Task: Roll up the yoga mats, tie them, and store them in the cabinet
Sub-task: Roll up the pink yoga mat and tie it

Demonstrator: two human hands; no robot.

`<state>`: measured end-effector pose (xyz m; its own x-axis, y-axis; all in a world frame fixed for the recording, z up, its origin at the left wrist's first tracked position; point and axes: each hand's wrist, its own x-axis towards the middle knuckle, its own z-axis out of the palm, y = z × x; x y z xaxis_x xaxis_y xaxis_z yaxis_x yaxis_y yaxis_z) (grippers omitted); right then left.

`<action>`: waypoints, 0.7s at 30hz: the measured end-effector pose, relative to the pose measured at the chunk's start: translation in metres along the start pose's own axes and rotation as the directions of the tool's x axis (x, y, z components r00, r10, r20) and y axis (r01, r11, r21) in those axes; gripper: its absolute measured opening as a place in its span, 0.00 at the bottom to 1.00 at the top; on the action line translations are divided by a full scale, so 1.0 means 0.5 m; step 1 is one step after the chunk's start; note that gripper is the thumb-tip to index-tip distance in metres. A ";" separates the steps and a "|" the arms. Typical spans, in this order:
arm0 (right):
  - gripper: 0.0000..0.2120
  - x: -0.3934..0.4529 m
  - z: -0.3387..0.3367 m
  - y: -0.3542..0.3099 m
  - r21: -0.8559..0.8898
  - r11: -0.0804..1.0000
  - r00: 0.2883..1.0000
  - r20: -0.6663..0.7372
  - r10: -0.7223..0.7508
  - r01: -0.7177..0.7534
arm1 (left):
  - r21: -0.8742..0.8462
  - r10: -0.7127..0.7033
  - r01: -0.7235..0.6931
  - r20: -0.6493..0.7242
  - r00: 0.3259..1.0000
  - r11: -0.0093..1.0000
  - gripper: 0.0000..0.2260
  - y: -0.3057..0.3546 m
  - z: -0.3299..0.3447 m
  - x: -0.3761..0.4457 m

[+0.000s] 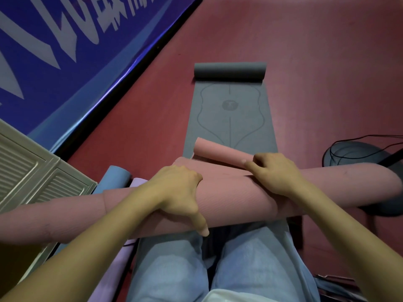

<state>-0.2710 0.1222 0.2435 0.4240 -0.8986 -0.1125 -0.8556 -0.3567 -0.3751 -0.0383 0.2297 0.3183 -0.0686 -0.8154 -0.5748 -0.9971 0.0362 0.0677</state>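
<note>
Closest to the camera are the person's two knees in light blue jeans [174,269], kneeling or sitting on a grey yoga mat [229,118] that lies on the dark red floor [316,62]. Across the lap lies a rolled pink yoga mat [235,192], stretching from the left edge of the view to the right. The left hand [181,192] curls over the top of the roll near its middle, thumb pointing down its near side. The right hand [272,173] grips the roll's upper edge, fingers curled where the loose pink end [220,152] curls up into a small tube. To the left, beside the knees, lie a rolled blue mat [115,177] and a pale purple mat [113,269], next to a cream louvred cabinet [32,171]. Farther away, the grey mat's far end is rolled up. On the right a dark round base [349,155] with black cables sits on the floor. A blue banner [65,62] runs along the far left.
</note>
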 end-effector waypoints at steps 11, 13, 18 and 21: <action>0.30 -0.038 0.004 0.008 0.002 0.993 0.987 -0.117 -0.115 0.116 | -0.265 0.013 0.021 0.125 0.992 0.964 0.55 -0.051 -0.040 0.056; 0.31 -0.051 0.011 0.008 -0.042 0.991 0.985 -0.112 -0.132 0.128 | -0.244 0.019 0.008 0.109 0.994 0.970 0.55 -0.054 -0.039 0.061; 0.32 -0.045 0.021 0.007 -0.117 0.989 0.990 -0.098 -0.106 0.094 | -0.030 0.116 -0.123 -0.173 0.978 0.992 0.58 -0.062 -0.035 0.064; 0.32 -0.019 0.019 0.005 -0.139 0.986 0.992 -0.071 -0.107 0.097 | -0.047 0.165 -0.186 -0.295 0.941 0.981 0.56 -0.068 -0.034 0.063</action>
<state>-0.2743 0.1325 0.2350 0.4914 -0.8709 -0.0063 -0.8434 -0.4740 -0.2530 -0.0059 0.1927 0.3119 -0.2185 -0.9321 -0.2889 -0.9641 0.1604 0.2117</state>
